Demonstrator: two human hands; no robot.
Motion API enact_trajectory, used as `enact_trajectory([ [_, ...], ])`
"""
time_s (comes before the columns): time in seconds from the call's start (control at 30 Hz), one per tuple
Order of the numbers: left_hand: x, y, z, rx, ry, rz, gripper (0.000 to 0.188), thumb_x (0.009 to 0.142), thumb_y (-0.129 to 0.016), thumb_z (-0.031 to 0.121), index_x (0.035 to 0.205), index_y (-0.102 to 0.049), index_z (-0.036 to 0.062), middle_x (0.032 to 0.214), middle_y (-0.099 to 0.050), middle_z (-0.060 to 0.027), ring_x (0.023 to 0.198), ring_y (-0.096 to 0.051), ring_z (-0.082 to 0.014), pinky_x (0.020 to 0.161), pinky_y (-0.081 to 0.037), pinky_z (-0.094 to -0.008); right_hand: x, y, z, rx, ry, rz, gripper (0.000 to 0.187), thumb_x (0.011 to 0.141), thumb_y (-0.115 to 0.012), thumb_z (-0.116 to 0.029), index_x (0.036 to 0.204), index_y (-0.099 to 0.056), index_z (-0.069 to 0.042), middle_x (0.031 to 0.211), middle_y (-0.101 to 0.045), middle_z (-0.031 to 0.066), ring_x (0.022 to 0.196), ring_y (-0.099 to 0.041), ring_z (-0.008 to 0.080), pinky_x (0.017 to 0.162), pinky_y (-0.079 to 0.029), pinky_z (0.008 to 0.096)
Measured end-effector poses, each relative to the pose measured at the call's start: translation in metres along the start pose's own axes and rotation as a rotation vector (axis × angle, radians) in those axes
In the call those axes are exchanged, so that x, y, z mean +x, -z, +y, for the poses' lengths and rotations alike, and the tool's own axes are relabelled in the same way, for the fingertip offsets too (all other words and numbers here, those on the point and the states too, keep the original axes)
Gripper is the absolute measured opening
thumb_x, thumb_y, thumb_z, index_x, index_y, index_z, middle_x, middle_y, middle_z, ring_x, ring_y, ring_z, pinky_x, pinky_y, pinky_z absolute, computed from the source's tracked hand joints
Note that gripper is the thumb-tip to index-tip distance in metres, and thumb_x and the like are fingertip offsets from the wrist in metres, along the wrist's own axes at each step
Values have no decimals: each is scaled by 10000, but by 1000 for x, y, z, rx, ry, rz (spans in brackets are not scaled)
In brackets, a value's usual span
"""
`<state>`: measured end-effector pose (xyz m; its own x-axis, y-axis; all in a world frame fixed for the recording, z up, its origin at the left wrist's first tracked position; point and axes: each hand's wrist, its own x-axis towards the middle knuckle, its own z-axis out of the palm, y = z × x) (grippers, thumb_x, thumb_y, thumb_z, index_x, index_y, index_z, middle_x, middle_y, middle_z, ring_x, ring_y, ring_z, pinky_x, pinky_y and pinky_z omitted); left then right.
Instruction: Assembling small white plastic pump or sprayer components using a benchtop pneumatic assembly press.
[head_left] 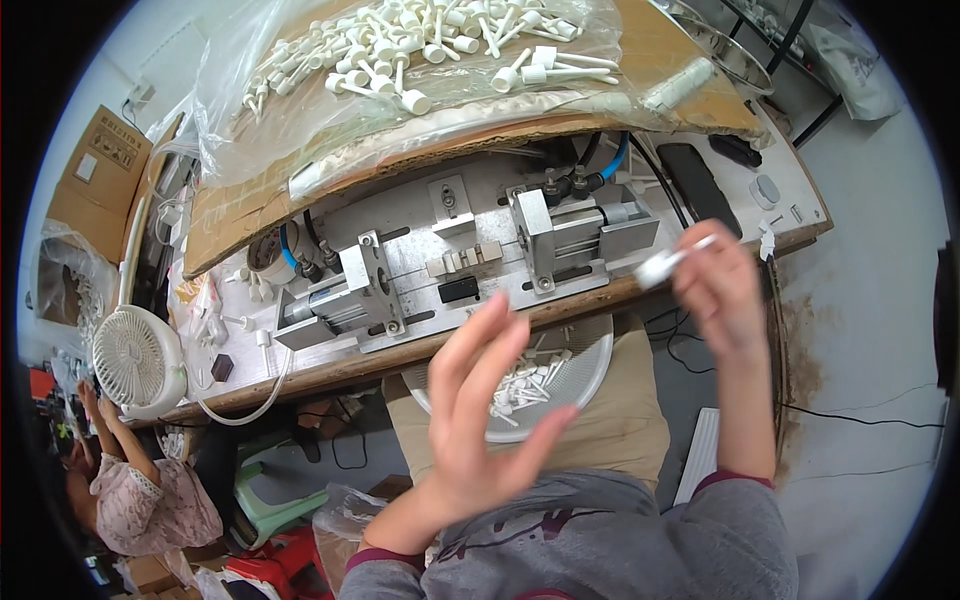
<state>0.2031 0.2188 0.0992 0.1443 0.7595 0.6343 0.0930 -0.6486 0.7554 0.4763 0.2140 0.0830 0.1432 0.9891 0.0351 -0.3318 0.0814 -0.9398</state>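
My left hand (465, 420) hovers over my lap with its fingers apart and nothing in it. Pinched in my right hand (722, 295) is a white cap with a stem (660, 267), slightly blurred, off the right end of a metal clamping fixture (540, 240). Two air-cylinder blocks face each other on that fixture, and a small notched metal holder (463, 260) stands between them. Partly behind my left hand, a round mesh basket (603, 370) sits on my lap and contains several white stemmed caps (530, 385).
A large heap of white stemmed caps (400, 45) lies on plastic over a raised cardboard sheet (700, 112) behind the fixture. A black phone (698, 185) rests at the bench's right. At left are a white fan (138, 362) and another person (155, 500).
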Motion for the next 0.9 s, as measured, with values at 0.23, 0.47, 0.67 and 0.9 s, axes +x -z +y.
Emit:
enact_trajectory([
  [0.23, 7, 20, -1, -6, 140, -345, 360, 754, -799, -18, 1105, -728, 10, 1031, -715, -125, 891, -713, -235, 750, -584, -310, -2, -91, 17, 280, -341, -314, 130, 968, -643, -90, 1040, -613, 13, 737, -666, 87, 446, -479, 39, 404, -334, 161],
  [0.47, -5, 40, -18, -13, 44, -359, 355, 669, -829, -20, 1014, -749, -32, 1220, -660, -219, 879, -702, -222, 740, -584, -300, 10, -101, 33, 176, -270, -253, 158, 960, -671, -127, 993, -662, 28, 770, -702, 124, 551, -674, 151, 484, -512, 225],
  [0.67, -5, 53, -24, 175, -108, -411, 309, 693, -785, 36, 997, -762, -12, 1173, -712, -147, 866, -716, -244, 707, -571, -310, 14, -105, 35, 78, -266, -341, 243, 1026, -570, -199, 952, -636, 22, 804, -708, 140, 631, -719, 195, 554, -575, 265],
  [0.9, -10, 58, -27, 187, -194, -445, 320, 668, -784, 63, 974, -759, -27, 1165, -713, -150, 847, -720, -242, 694, -581, -313, 14, -107, 28, 31, -240, -421, 189, 1000, -609, -134, 943, -660, 39, 805, -706, 121, 668, -730, 178, 576, -571, 241],
])
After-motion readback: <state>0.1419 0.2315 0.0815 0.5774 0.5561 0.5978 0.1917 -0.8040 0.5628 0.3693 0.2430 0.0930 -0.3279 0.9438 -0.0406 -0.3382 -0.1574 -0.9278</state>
